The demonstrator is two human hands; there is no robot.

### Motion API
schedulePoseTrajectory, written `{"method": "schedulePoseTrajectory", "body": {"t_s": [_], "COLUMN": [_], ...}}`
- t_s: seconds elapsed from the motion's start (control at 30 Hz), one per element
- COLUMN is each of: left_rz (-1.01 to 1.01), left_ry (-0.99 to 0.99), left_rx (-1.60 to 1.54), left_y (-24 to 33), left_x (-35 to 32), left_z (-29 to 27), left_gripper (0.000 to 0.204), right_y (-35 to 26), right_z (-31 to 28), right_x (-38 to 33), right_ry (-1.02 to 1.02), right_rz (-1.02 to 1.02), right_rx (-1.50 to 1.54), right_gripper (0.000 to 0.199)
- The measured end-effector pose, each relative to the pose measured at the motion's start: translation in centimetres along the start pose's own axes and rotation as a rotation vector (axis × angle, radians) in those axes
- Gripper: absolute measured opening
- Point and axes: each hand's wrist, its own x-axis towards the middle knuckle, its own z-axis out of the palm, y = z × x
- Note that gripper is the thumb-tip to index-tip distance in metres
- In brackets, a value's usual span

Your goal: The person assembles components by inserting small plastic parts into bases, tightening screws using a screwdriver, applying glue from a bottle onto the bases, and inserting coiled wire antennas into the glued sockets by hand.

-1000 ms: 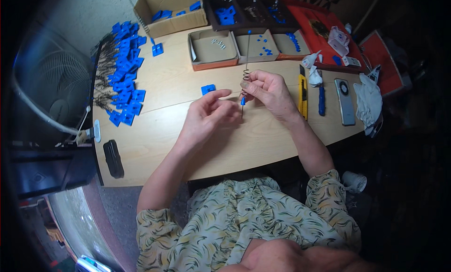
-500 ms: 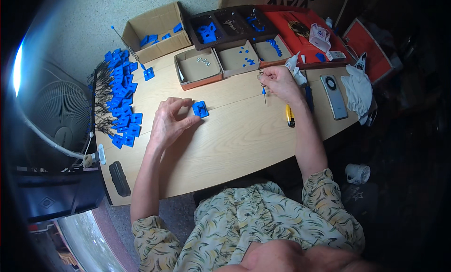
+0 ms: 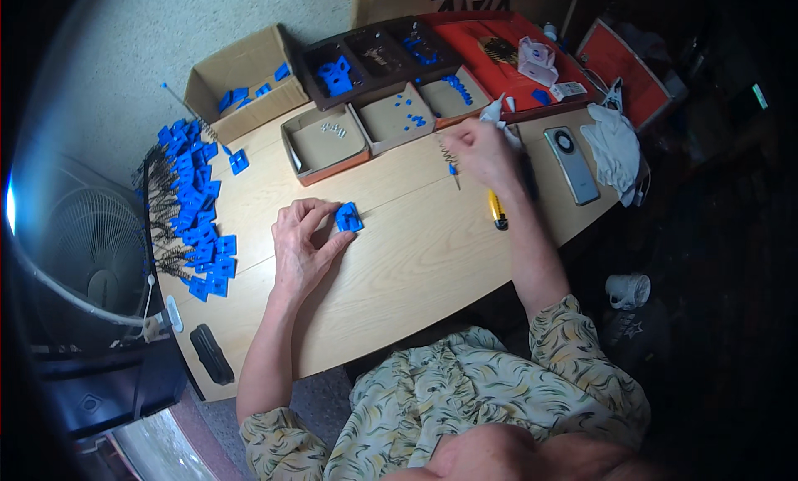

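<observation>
On the table [image 3: 399, 273], in front of the left hand [image 3: 299, 244], a square blue base [image 3: 348, 218] is seen between the tips of thumb and forefinger. It is gripped lightly by its edges, the forefinger being set at its left side and the thumb at its near edge; whether it is lifted off the wood cannot be told. The other left fingers are curled.

Farther right, a dark spring [image 3: 447, 154] is pinched by the right hand [image 3: 482, 151], whose closed fingertips are blurred. The coils are hung just left of those fingers, with a blue cone [image 3: 453, 169] and a thin wire below. The spring and the base are held well apart.

By the right forearm, a yellow cutter [image 3: 497, 210] is partly covered; beyond it are laid a phone [image 3: 571, 166] and white gloves [image 3: 613, 144]. Behind the hands, small parts are held in three low boxes [image 3: 335, 168], with a dark tray [image 3: 360, 64] set behind them. At the far left, blue bases with springs are heaped in a pile [image 3: 195, 203].
</observation>
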Motion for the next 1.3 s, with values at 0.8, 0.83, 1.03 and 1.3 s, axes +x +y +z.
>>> {"method": "schedulePoseTrajectory", "body": {"t_s": [0.8,0.83,1.03,1.3], "left_rz": [-0.038,-0.04,-0.053,-0.054], "left_ry": [-0.012,-0.018,-0.013,0.003], "left_rx": [-0.001,-0.007,-0.006,-0.008], "left_y": [-0.4,-0.3,-0.5,-0.7], "left_x": [-0.1,0.0,-0.2,0.0], "left_z": [-0.4,-0.3,-0.5,-0.2], "left_gripper": [0.046,0.046,0.045,0.044], "right_y": [2.7,2.2,-5.9,-7.1], "right_z": [-2.1,-2.0,0.3,3.8], "right_x": [2.8,2.5,-1.4,-3.0], "right_ry": [0.386,0.336,-0.269,-0.925], "right_rz": [-0.224,-0.314,-0.371,-0.046], "right_rx": [0.202,0.49,0.859,1.136], "right_gripper": [0.03,0.031,0.039,0.038]}}
